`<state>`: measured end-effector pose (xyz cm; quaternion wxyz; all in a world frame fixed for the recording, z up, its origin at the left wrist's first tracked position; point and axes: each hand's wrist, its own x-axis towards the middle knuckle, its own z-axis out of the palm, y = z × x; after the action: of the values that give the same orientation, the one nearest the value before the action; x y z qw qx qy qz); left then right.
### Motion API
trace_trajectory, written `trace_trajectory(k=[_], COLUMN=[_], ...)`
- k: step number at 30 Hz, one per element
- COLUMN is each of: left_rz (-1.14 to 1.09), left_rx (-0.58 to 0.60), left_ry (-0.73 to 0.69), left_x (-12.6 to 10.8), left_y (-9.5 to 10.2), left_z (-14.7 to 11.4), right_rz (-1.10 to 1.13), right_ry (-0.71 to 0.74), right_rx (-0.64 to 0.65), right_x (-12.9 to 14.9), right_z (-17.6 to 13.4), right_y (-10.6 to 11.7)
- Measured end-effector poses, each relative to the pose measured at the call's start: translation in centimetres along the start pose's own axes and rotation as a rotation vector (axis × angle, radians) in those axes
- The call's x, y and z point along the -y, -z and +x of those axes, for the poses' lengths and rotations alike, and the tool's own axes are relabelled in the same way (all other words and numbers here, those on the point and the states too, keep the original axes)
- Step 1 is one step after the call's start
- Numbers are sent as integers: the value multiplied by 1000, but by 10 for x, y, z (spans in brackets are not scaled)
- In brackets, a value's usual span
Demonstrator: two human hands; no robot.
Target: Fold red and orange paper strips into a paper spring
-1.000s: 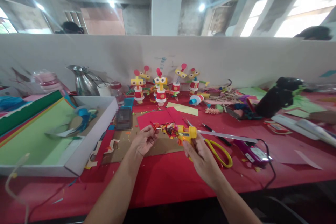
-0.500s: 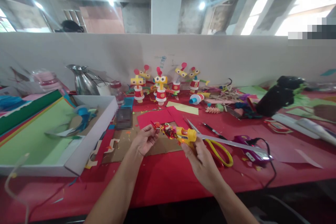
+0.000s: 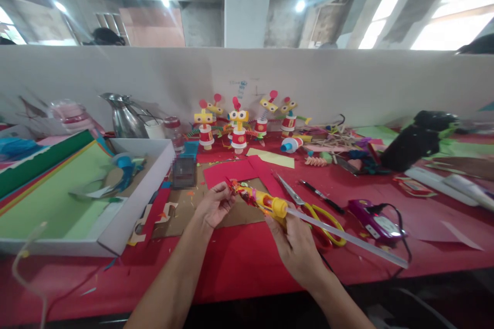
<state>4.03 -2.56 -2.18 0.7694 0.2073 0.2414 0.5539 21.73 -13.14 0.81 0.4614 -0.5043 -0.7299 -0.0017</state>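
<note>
My right hand [image 3: 299, 247] is wrapped round a yellow hot glue gun [image 3: 276, 207], and a long clear glue stick [image 3: 347, 236] sticks out of its back. The gun's front points left, towards my left hand [image 3: 213, 206]. Between the thumb and fingertips of that hand is a small red piece [image 3: 229, 183], too small to name surely. The gun's nozzle is close to it; whether they touch I cannot tell. Below both hands lie a cardboard sheet [image 3: 241, 216] and red paper [image 3: 227, 172]. Scissors [image 3: 318, 221] with yellow handles rest beside my right hand.
Several paper-cup robot figures [image 3: 239, 139] stand at the back against the white partition [image 3: 162, 77]. On the left is a white box [image 3: 135, 185] with coloured paper. To the right are a black pen [image 3: 322, 196], a purple power socket [image 3: 376, 221] with a cable, and a black bottle [image 3: 419, 141].
The glue gun has tilted, and the glue stick's far end has swung down and to the right. My left hand stays nearly in place. The whole view has shifted slightly.
</note>
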Motion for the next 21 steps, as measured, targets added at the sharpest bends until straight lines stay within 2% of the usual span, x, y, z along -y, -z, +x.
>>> trace_trajectory(k=[5,12,21], left_rz=[8,7,17], left_rx=[30,8,-1], left_ry=[-11,-9,-10], left_x=[0,-1,-1], left_y=[0,0,1], left_z=[-1,-2,-1], right_rz=[-67,-92,-65], right_ry=[35,62,16], right_rx=[-23,-17,-9], right_x=[0,0,-1], right_z=[-2,0,-2], right_y=[0,1,0])
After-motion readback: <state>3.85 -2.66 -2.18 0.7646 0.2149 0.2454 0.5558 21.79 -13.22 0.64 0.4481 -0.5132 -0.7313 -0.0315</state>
